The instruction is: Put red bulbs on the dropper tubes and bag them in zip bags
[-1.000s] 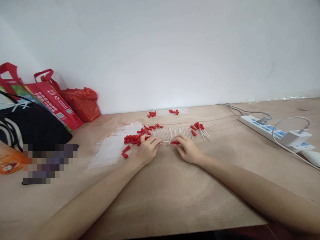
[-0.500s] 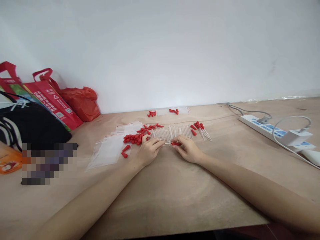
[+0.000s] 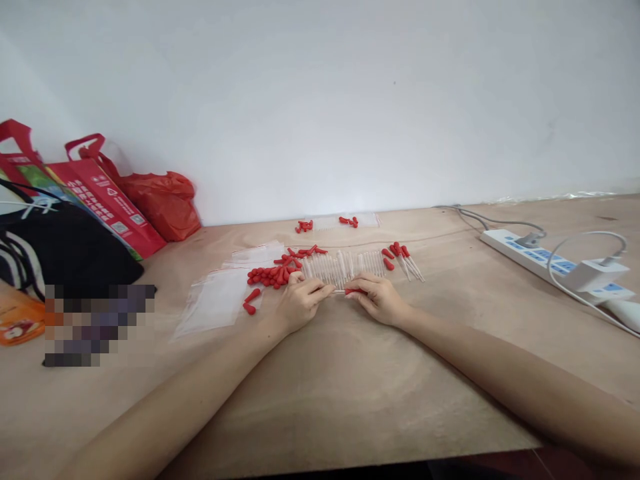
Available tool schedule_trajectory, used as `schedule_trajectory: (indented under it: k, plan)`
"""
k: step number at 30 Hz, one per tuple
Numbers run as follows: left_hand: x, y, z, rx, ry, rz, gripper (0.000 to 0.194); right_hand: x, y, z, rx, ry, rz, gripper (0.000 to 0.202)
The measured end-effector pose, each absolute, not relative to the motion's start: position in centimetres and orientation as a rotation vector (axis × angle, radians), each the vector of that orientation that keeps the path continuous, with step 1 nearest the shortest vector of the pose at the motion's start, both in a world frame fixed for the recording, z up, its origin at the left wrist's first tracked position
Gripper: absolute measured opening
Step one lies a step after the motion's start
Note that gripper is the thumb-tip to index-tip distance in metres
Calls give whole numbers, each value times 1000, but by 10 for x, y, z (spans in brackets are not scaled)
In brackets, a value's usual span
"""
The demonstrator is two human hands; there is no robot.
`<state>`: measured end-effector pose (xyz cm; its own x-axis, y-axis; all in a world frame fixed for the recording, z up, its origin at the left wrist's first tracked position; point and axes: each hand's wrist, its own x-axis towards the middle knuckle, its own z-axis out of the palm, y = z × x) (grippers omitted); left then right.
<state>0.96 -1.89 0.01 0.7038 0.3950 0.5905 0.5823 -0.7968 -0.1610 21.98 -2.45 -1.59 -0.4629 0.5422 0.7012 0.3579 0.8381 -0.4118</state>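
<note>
Left grip [image 3: 300, 302] on tube [image 3: 339, 291], right grip [image 3: 379, 298] pinching red bulb [image 3: 352, 291]

From the wearer's head, the view looks out above the near edge of a pale brown wooden table [image 3: 330, 400], facing forward and down across it to a plain white wall [image 3: 375, 100] that fills the upper part. The bare left hand [image 3: 299, 303] and bare right hand [image 3: 379, 300] sit mid-frame, seemingly too far from the lens for fine detail at the fingertips.
</note>
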Motion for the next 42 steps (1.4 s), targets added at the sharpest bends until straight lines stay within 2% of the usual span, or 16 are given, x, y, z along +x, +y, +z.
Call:
schedule_trajectory:
  k: [7,19,29,32,35,38,42]
  plan:
    - [10,-21,0,-2537,-757,-679,35,221,-22,-21,-694,-2181,131,17]
    - [17,-26,0,-2535,-703,-780,31,220,-25,-18,-723,-2285,-5,16]
    - [19,-26,0,-2574,-750,-729,31,216,-25,-16,-765,-2333,-16,17]
    - [20,-26,0,-2604,-819,-741,28,216,-23,-13,-766,-2290,129,17]
    - [23,-26,-2,-2621,-905,-854,24,216,-20,-13,-782,-2078,493,16]
    - [27,-26,-3,-2628,-998,-1034,24,211,-19,-16,-806,-1730,855,27]
    - [29,-28,-3,-2678,-1025,-1083,24,201,-17,-15,-773,-1506,1072,30]
